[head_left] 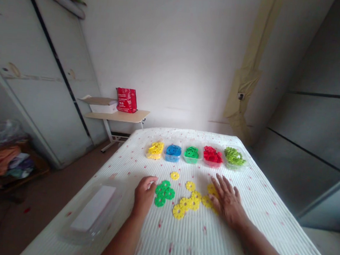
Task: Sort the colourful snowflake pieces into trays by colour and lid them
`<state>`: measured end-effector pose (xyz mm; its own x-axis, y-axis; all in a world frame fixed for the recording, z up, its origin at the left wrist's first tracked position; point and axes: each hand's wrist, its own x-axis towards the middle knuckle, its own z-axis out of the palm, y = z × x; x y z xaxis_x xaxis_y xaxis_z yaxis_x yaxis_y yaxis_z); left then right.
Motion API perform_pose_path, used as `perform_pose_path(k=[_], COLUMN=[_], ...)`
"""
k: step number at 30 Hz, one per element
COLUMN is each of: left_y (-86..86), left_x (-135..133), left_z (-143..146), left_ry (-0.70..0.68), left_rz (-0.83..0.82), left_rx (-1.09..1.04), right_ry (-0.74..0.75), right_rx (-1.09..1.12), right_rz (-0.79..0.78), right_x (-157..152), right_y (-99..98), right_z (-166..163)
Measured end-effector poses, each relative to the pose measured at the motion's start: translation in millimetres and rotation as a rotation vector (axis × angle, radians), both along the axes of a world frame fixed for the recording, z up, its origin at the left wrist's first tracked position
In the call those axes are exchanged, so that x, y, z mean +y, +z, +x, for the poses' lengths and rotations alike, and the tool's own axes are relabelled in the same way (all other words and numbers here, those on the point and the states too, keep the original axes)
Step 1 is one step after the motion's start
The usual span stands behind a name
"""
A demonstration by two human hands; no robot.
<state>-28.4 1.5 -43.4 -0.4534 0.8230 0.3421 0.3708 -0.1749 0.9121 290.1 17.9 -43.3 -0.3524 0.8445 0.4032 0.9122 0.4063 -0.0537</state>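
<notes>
My left hand (144, 194) rests on the table just left of a cluster of green flower-shaped plastic discs (164, 193). Its fingers are loosely bent, thumb and forefinger a little apart, with nothing visible between them. With fingers spread, my right hand (228, 201) lies over the right end of a group of joined yellow flower-shaped discs (195, 200), partly hiding some of them. One single yellow disc (175, 176) lies apart, above the green cluster.
Along the back stand clear tubs of yellow (155, 156), blue (172, 158), green (191, 160), red (212, 164) and light green pieces (234, 157). A clear plastic tray (83, 236) holding a white slab (94, 208) sits front left. Behind, a side table (123, 116) carries a red bag (127, 100).
</notes>
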Motion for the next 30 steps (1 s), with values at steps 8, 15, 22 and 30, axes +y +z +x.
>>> perform_pose_path(k=[8,15,22,30], left_y=[-3.9,-1.6,2.3,1.9], left_x=[2,1,-1,-1], left_z=[0,0,2,2], left_ry=[-0.008,0.003,0.010,-0.015], left_rz=[0.009,-0.016,-0.029,-0.033], left_rx=[0.062,0.056,0.041,0.032], right_ry=[0.172,0.129,0.165,0.171], right_rx=[-0.079,0.249,0.297,0.082], right_rz=[-0.084,-0.032,-0.002,-0.007], right_x=[-10,1,6,-5], right_y=[-1.1,23.0,30.4,26.5], right_z=[-5,3,20,-8])
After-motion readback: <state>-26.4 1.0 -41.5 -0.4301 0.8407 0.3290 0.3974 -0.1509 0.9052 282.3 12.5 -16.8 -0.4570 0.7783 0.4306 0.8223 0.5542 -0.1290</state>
